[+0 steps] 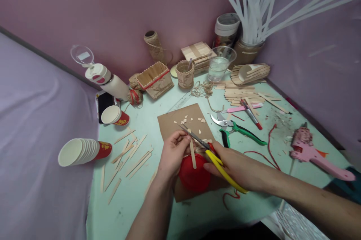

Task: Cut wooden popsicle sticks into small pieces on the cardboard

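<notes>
Between the fingers of my left hand (174, 149) is a flat wooden craft stick (193, 156), its lower end hanging over a red round lid or dish (194, 178). My right hand (229, 163) grips scissors (218, 164) with yellow handles, and their blades point up and left, just above my left fingertips. Both hands are over a brown cardboard sheet (166, 119). Several small pale wooden chips (200, 131) lie on the cardboard beyond the blades. Part of the stick's upper end is hidden by my left fingers and the scissors.
Loose sticks (139, 164) and stacked paper cups (76, 151) are on the left. To the right lie green-handled pruning shears (242, 131), red cord (272, 138) and a pink glue gun (316, 157). A cup of water (218, 69) and a stick box (156, 82) stand at the back.
</notes>
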Demonstrator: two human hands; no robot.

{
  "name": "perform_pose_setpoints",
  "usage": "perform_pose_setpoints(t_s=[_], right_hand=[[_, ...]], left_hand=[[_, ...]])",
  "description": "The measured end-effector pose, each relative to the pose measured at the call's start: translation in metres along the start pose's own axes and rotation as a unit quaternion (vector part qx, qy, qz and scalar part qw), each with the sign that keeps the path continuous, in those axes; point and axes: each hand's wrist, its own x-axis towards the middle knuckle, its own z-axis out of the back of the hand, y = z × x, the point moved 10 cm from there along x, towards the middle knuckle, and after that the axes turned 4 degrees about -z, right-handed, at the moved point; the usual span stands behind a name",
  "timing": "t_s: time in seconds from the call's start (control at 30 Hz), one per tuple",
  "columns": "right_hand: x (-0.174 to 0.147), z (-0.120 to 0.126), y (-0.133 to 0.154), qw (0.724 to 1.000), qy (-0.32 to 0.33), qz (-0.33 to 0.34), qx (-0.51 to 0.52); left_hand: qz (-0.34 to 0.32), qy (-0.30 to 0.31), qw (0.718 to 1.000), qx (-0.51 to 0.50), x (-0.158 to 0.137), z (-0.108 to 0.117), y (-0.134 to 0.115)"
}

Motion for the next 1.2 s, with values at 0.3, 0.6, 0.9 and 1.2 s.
perform_pose_setpoints(t_s=[0.3,0.6,0.9,1.2], right_hand=[[-0.001,0.000,-0.001,1.000,0.001,-0.007,0.013],[-0.001,-0.001,0.008,0.997,0.014,0.017,0.080],[0.008,-0.007,0.013,0.989,0.053,0.064,0.123],[0.016,-0.014,0.000,0.990,0.057,0.058,0.113]], left_hand=[[0.007,-0.004,1.000,-0.007,0.000,0.000,0.001],[0.023,-0.006,1.000,0.001,0.003,0.003,0.011],[0.066,0.008,0.998,-0.012,0.009,0.001,0.020],[0.077,0.011,0.997,-0.028,0.008,-0.003,0.021]])
